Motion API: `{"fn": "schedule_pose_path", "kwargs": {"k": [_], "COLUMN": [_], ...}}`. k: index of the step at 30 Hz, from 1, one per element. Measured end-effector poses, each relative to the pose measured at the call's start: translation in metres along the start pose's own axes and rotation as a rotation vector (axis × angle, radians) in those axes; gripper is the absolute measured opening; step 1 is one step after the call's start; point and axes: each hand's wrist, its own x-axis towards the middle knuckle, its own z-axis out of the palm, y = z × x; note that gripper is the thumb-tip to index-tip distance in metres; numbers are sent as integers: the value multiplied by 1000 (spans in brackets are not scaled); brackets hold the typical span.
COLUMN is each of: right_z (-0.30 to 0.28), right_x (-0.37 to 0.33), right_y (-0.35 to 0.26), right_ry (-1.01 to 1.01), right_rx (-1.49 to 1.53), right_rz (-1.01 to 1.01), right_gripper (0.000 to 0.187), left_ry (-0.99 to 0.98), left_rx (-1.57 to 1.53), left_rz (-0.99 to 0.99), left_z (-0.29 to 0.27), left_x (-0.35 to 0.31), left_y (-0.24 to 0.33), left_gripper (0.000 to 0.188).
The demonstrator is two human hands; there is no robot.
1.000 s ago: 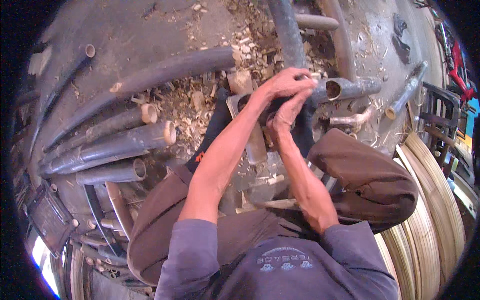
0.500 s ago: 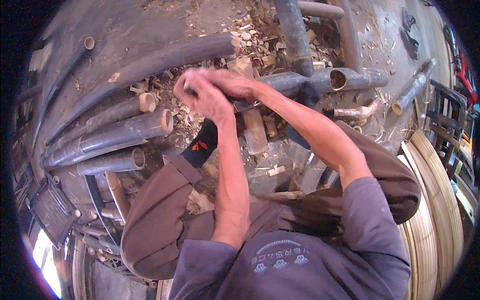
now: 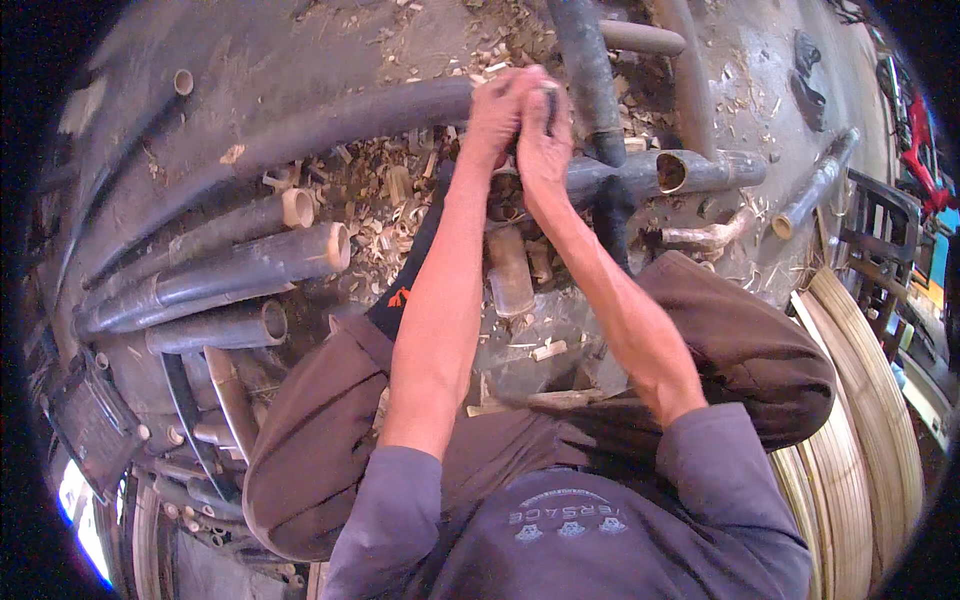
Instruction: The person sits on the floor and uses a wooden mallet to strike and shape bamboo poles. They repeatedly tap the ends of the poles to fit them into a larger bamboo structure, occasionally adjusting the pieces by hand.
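Both my arms stretch forward, and my hands meet above the far end of a dark bamboo pole. My left hand (image 3: 493,118) is closed, pressed against my right hand (image 3: 545,150). My right hand is closed too; a small dark part of something shows at its fingers, but the rest is hidden and slightly blurred. Just below the hands lies a dark bamboo pole (image 3: 590,178), its hollow near end beside my right wrist. A short pale bamboo piece (image 3: 510,275) lies between my forearms. A long curved bamboo pole (image 3: 400,108) reaches up to my left hand from the left.
Several cut bamboo poles (image 3: 250,258) lie to the left. Wood chips (image 3: 400,220) cover the floor around the hands. An upright dark pole (image 3: 588,80) stands beyond my right hand. Pale bamboo strips (image 3: 865,400) are stacked at the right, near a dark frame (image 3: 880,225).
My hands, still together, have moved right and farther forward, from over the chips to beside the upright pole. My forearms now reach straighter ahead.
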Motion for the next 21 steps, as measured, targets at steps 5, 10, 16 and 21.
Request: {"fn": "schedule_pose_path", "kwargs": {"k": [5,10,16,21], "right_z": [-30,-72,-16,-62], "right_x": [-42,-41,-2,-63], "right_y": [4,75,-29,-111], "right_ry": [423,107,263,-101], "right_rx": [-67,-586,18,-201], "right_rz": [61,369,342,-41], "right_gripper": [58,60,65,53], "left_ry": [-516,-477,278,273], "left_rx": [367,712,691,237], "left_rz": [-47,272,191,-284], "left_z": [39,60,24,3], "left_x": [-13,-37,-96,-157], "left_y": [-25,-12,120,52], "left_gripper": [23,39,50,76]}}
